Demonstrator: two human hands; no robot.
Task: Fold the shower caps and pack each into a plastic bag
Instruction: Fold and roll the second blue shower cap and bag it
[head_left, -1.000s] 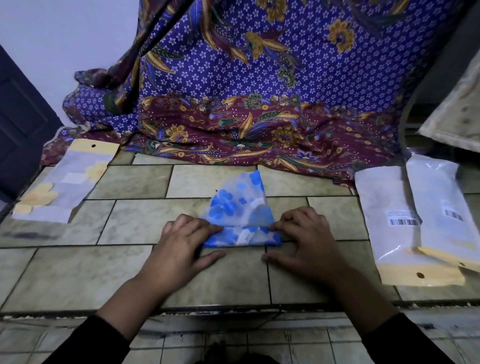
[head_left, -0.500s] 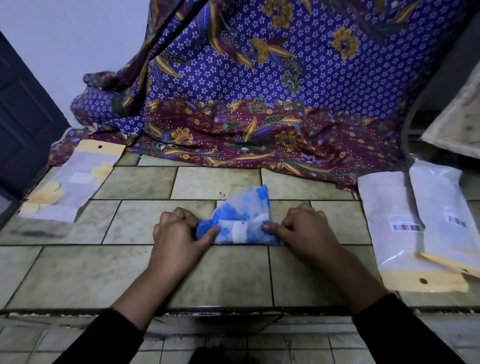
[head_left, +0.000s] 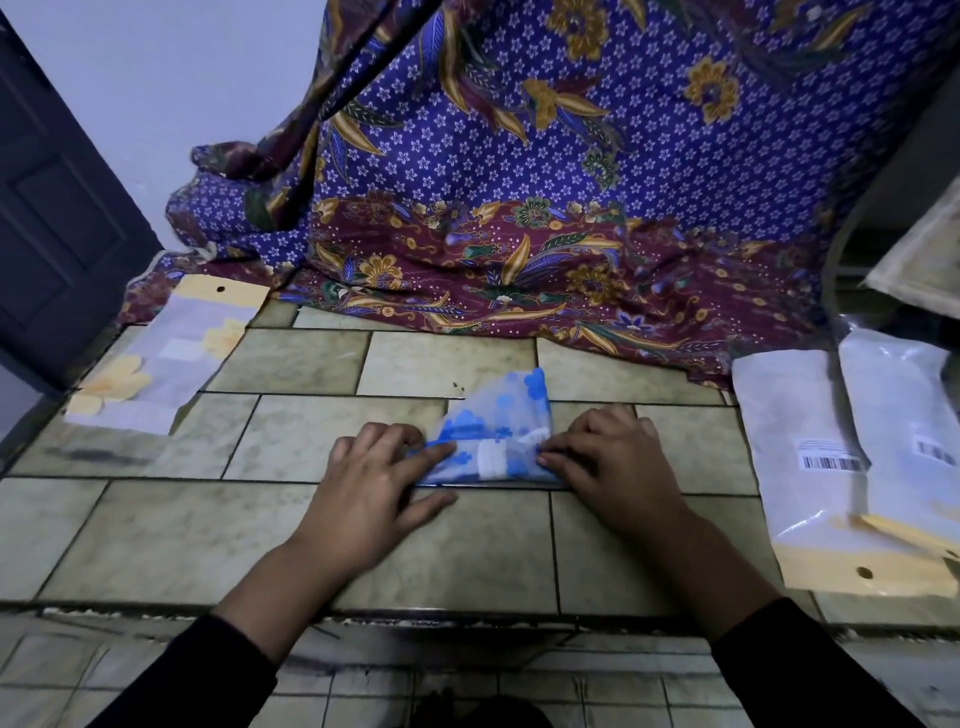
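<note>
Shower cap (head_left: 493, 439): blue-flowered, part-folded, centre of counter (head_left: 156, 530) toward front edge. Left hand (head_left: 374, 478) presses its left end with flat fingers; right hand (head_left: 618, 462) pinches its right end. Folding unfinished, bagging outstanding. Plastic bags (head_left: 810, 457): right edge.

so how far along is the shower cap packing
Done: one clear plastic bag with a yellow header at far left looks packed, a yellow-flowered cap inside. In hand: the blue-flowered translucent shower cap lies partly folded on the tiled counter, left hand and right hand on its near fold. Left: finish folding and bag it, likely in one of the two barcoded bags at right.
</note>
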